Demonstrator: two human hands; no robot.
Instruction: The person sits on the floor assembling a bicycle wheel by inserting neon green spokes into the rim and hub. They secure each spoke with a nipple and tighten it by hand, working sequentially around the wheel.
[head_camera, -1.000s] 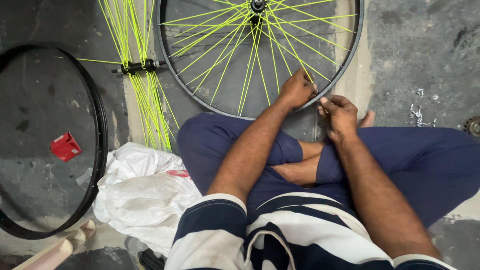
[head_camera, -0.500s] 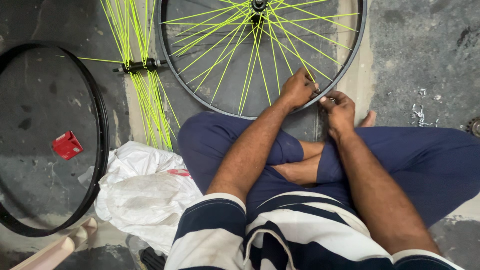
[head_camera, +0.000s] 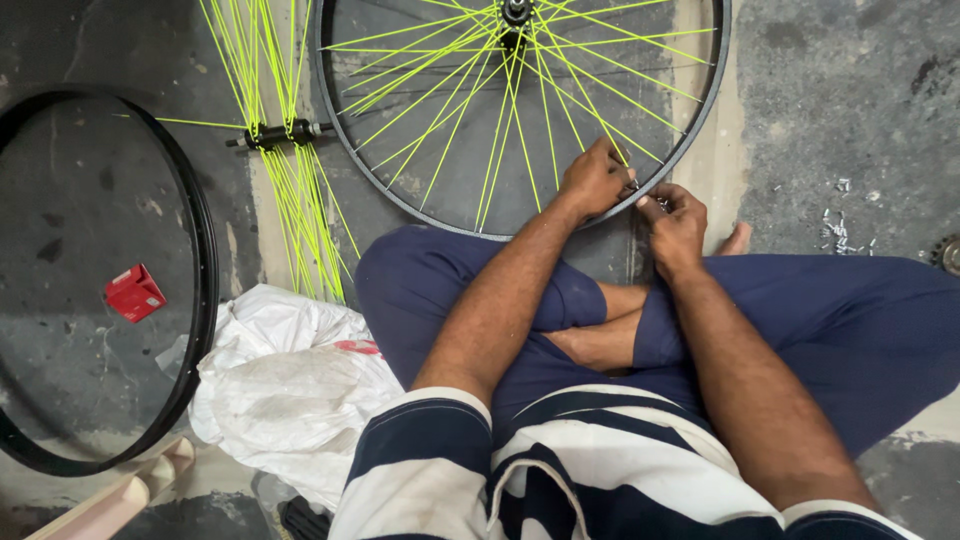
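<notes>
I sit cross-legged on the floor in front of a black bicycle wheel rim (head_camera: 420, 212) laced with neon yellow spokes (head_camera: 455, 110) that run to a hub (head_camera: 516, 10) at the top. My left hand (head_camera: 592, 180) pinches a spoke where it meets the rim's near edge. Right beside it, my right hand (head_camera: 675, 222) is closed on a small metal piece at the rim, too small to tell what it is. The two hands almost touch.
A second hub with loose yellow spokes (head_camera: 285, 135) lies to the left. A bare black rim (head_camera: 195, 250) lies far left, a small red box (head_camera: 133, 292) inside it. A crumpled white plastic bag (head_camera: 285, 385) sits by my left knee. Small metal bits (head_camera: 838, 228) are scattered at right.
Both hands stayed at the same spot on the rim; my right hand shifted slightly closer to the left hand. Nothing else moved.
</notes>
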